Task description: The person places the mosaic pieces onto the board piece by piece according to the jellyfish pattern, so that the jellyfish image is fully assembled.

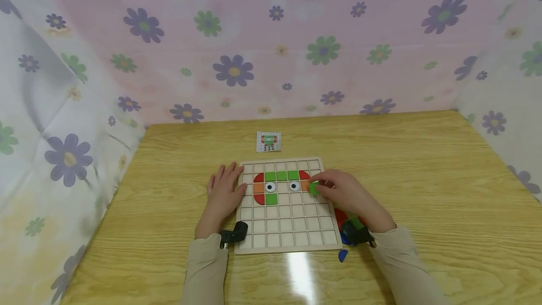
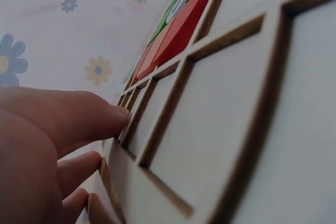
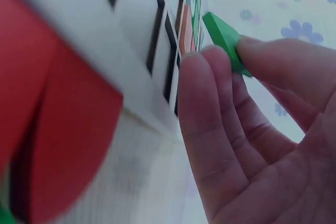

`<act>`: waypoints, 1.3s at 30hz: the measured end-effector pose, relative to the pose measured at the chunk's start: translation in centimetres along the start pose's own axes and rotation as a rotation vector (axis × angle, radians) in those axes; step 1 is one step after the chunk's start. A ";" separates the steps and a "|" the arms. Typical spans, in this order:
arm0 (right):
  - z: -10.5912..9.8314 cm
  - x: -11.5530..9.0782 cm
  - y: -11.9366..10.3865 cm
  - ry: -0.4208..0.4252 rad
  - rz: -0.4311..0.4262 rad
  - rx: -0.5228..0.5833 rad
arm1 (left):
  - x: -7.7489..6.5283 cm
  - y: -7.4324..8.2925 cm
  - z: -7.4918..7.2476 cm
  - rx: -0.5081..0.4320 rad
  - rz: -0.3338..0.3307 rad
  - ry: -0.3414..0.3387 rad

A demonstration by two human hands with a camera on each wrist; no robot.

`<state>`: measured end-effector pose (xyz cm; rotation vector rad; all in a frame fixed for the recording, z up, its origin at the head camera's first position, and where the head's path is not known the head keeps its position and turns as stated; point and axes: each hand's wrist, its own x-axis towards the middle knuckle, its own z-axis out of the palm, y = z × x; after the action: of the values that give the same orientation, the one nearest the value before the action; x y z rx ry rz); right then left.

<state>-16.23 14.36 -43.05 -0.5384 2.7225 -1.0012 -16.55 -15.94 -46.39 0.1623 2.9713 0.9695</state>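
A wooden grid board (image 1: 288, 239) lies on the table with coloured tiles in its upper cells. Green squares (image 1: 281, 176), red rounded pieces (image 1: 259, 199), orange squares (image 1: 259, 188) and two round eye pieces (image 1: 294, 186) fill some cells. My right hand (image 1: 349, 194) pinches a green square tile (image 3: 223, 38) between thumb and fingers, over the board's right side beside the right orange square. The tile is tilted in the right wrist view. My left hand (image 1: 224, 194) rests at the board's left edge, fingers extended and the thumb (image 2: 100, 116) touching the rim.
Behind the board lies a small picture card (image 1: 268, 141) with a gridded figure. Loose red pieces (image 1: 340, 215) and others lie right of the board, partly hidden by my right wrist and its camera. A blue piece (image 1: 343, 255) sits near the board's lower right corner.
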 end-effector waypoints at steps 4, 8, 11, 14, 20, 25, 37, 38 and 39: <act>0.5 0.2 -0.5 -0.002 -0.021 0.003 | 0.0 0.0 0.0 0.005 -0.007 -0.004; 1.2 0.5 -1.0 0.001 -0.082 -0.041 | 0.0 -0.1 0.0 0.011 -0.005 -0.007; 1.7 0.9 -1.4 -0.007 -0.119 -0.083 | 0.0 -0.1 0.0 0.006 -0.004 -0.005; 2.1 1.2 -1.9 -0.011 -0.123 -0.112 | 0.0 0.0 0.0 -0.001 -0.002 -0.006; 2.8 1.7 -3.1 0.000 -0.113 -0.081 | 0.1 -0.1 0.1 0.008 -0.002 -0.009; 3.6 2.2 -3.6 -0.015 -0.111 -0.045 | 0.1 0.0 0.1 0.007 0.000 -0.007; 4.9 2.5 -4.7 -0.005 -0.020 -0.068 | 0.1 -0.1 0.1 0.013 0.002 0.004; 5.0 2.5 -4.8 -0.002 -0.012 -0.072 | 0.1 -0.1 0.1 0.013 0.000 0.004; 5.0 2.5 -4.9 0.002 -0.007 -0.080 | 0.1 -0.1 0.1 0.014 -0.001 0.003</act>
<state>-15.67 7.00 -43.75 -0.5604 2.7737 -0.8976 -16.67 -15.94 -46.53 0.1592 2.9813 0.9500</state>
